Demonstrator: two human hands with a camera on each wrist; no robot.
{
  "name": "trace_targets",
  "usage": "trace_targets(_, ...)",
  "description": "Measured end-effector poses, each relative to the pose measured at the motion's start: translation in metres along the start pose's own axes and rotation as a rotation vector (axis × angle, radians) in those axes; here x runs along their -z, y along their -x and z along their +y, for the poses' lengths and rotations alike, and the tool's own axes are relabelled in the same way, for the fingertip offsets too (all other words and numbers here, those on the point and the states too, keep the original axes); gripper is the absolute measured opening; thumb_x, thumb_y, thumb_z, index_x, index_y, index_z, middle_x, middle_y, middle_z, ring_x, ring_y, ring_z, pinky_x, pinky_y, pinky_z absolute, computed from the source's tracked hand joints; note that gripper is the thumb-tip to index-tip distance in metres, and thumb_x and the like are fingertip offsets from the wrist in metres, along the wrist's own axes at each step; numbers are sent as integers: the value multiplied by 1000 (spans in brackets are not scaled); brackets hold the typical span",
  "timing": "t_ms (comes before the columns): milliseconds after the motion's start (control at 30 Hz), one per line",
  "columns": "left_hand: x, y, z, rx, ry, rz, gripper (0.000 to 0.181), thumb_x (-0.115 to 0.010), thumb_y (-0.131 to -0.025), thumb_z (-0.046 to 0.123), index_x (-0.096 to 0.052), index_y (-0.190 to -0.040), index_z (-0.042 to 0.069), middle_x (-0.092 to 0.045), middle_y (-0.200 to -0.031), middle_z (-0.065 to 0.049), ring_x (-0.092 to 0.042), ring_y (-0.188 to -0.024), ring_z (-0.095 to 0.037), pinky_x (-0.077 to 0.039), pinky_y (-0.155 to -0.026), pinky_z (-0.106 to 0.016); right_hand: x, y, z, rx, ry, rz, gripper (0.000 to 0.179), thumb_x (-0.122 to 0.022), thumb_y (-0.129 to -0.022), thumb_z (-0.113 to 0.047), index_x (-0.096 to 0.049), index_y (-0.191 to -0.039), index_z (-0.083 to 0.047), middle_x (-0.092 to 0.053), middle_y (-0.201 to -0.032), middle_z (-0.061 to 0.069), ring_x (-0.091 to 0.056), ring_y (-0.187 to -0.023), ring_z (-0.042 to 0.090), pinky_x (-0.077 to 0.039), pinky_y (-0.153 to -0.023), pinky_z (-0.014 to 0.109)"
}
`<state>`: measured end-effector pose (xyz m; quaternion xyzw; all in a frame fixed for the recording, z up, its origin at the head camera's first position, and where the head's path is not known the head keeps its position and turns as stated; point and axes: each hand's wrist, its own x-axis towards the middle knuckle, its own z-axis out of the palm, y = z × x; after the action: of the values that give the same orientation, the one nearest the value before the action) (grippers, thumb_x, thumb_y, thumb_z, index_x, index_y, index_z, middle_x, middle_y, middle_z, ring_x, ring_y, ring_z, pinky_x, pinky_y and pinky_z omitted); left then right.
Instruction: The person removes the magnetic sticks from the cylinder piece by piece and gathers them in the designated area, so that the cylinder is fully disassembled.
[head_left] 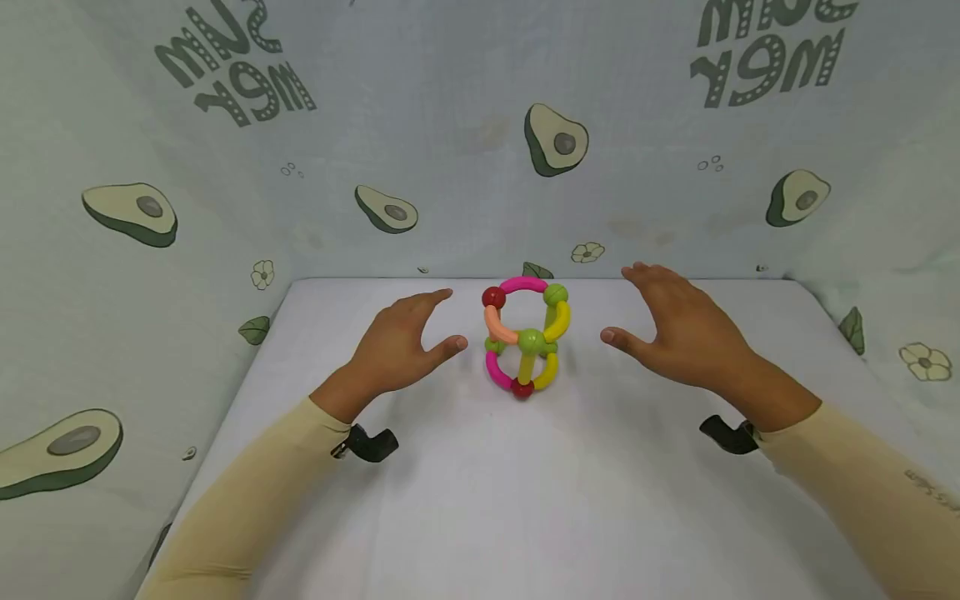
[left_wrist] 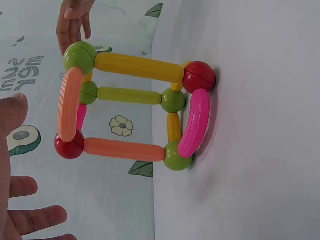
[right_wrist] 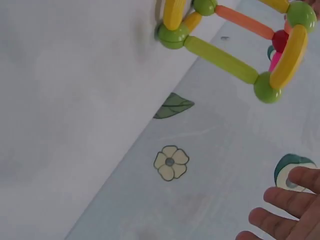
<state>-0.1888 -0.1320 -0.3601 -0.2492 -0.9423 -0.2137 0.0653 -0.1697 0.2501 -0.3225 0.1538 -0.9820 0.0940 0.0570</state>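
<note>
A frame built of coloured toy rods and balls (head_left: 531, 342) stands on the white table, with curved pink, yellow and orange rods and straight ones joined by green and red balls. My left hand (head_left: 401, 346) is held to its left, fingers extended and thumb apart, touching nothing. To its right, my right hand (head_left: 675, 333) is spread with the thumb toward the frame, a wider gap between them. In the left wrist view the straight orange rod (left_wrist: 124, 149) and a pink curved rod (left_wrist: 196, 122) face that hand. The right wrist view shows a straight green rod (right_wrist: 221, 59).
The white table (head_left: 517, 500) reaches back to a hanging cloth (head_left: 465, 150) printed with avocados and lettering. Cloth also hangs along both sides. A black wrist camera (head_left: 371, 443) is strapped on the left wrist, and another (head_left: 727, 435) on the right.
</note>
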Motion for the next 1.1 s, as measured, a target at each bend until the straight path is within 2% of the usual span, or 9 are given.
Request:
trace_targets(267,-21,-2,12,70,193,-1,69,-63,-100,50,-43,-154,13,-62,-138,-7,-58,-126,-28,-49,-101,-50,-8,-2,-18,61,-42,8,93,-70,-91,-59,-35,-157,-5,-37,-159,21,-30,-145,43,-31,-111,67)
trace_targets(600,-40,-6,24,134,557,-1,59,-64,-102,35,-40,-152,17,-68,-129,-6,-65,-108,-19,-54,-94,-41,-25,-14,-37,167,-137,40,77,-79,-90,-41,-46,-151,-8,-47,-152,13,-34,-145,36,-40,-109,61)
trace_targets(733,-46,-8,29,151,624,-12,56,-65,-102,28,-41,-152,19,-68,-128,-5,-65,-105,-18,-57,-88,-37,-30,-18,-43,224,-166,60,71,-81,-90,-35,-50,-149,-10,-51,-149,11,-36,-143,34,-43,-106,60)
trace_targets(900,-54,-10,31,135,674,-11,55,-66,-102,24,-41,-151,22,-68,-127,-3,-66,-102,-18,-56,-86,-35,-35,-22,-51,262,-196,57,68,-82,-89,-32,-54,-147,-10,-56,-144,11,-40,-140,34,-46,-104,58)
trace_targets(1100,-61,-12,32,117,803,2,58,-67,-101,21,-37,-151,23,-70,-123,-3,-69,-101,-27,-56,-80,-36,-42,-26,-56,322,-212,74,62,-85,-87,-33,-61,-139,-10,-62,-135,7,-44,-137,32,-46,-105,54)
